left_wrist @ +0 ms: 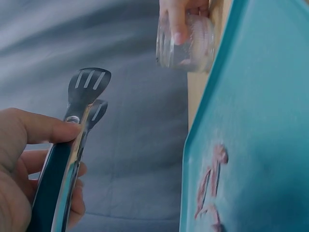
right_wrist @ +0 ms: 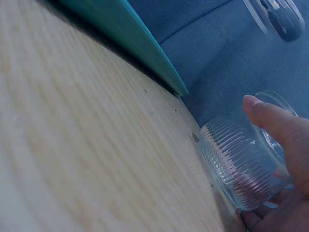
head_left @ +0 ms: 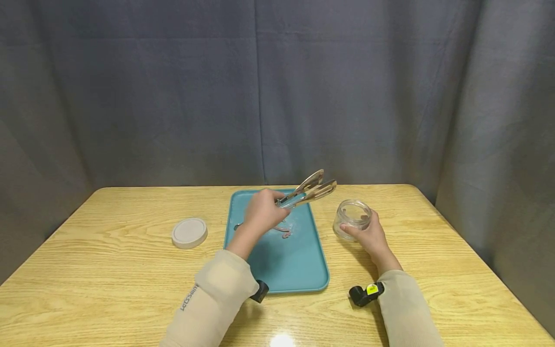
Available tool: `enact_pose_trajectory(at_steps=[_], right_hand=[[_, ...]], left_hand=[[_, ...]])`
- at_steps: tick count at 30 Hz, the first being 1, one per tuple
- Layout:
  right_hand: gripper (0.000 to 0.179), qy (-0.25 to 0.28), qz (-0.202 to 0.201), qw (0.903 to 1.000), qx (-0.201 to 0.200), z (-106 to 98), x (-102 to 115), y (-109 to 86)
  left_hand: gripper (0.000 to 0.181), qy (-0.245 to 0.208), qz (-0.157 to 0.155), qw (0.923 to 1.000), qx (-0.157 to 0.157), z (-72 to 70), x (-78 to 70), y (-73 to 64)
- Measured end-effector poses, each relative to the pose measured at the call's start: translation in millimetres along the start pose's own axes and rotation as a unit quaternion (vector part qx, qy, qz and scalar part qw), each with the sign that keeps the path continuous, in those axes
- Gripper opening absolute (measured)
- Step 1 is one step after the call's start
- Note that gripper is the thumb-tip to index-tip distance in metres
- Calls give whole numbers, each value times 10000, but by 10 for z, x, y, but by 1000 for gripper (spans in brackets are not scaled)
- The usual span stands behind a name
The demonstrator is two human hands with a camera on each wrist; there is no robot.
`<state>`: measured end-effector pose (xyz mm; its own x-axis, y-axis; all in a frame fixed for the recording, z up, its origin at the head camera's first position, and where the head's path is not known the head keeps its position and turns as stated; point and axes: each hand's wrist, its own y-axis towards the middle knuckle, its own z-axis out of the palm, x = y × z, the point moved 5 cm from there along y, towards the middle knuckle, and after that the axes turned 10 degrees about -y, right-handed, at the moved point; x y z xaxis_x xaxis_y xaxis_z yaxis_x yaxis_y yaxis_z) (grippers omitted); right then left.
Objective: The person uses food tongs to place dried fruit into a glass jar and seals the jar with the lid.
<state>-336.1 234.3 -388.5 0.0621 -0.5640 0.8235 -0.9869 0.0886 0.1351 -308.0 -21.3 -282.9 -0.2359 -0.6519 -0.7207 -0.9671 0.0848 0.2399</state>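
My left hand [head_left: 260,212] grips a pair of metal tongs [head_left: 320,191] with slotted ends, held above the blue tray [head_left: 295,270]. In the left wrist view, thumb and fingers close round the tongs' dark handle [left_wrist: 50,181], and the two slotted ends stand a little apart. On the tray lie several thin pinkish strips [left_wrist: 219,154], partly covered by my left hand in the head view. My right hand [head_left: 370,236] holds a clear glass jar [head_left: 340,229] right of the tray, thumb near its rim. Something pinkish shows through the ribbed jar [right_wrist: 236,159] in the right wrist view.
A round white lid [head_left: 189,231] lies on the wooden table [head_left: 108,270], left of the tray. Grey curtains [head_left: 173,96] hang behind the table and at its sides. The tray has a raised rim.
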Motion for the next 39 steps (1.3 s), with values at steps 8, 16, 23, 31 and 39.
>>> enact_pose_trajectory(at_steps=[8,16,23,31,39], right_hand=[[93,31,-12,10000,32,16,2,-12],[92,69,-67,10000,19,16,14,-16],[93,67,-55,10000,0,10,17,-26],[94,54,23,10000,35,15,2,-29],[93,87,14,10000,-6,20,-4,-19]], left_hand=[[38,135,-132,9996,-191,-257,81,-91],[39,454,-76,9981,-400,-512,125,-226],[39,427,-41,9981,-449,-675,213,-354],[40,566,-82,9969,-541,-827,376,-459],[40,699,-281,9961,-464,-833,602,-521]])
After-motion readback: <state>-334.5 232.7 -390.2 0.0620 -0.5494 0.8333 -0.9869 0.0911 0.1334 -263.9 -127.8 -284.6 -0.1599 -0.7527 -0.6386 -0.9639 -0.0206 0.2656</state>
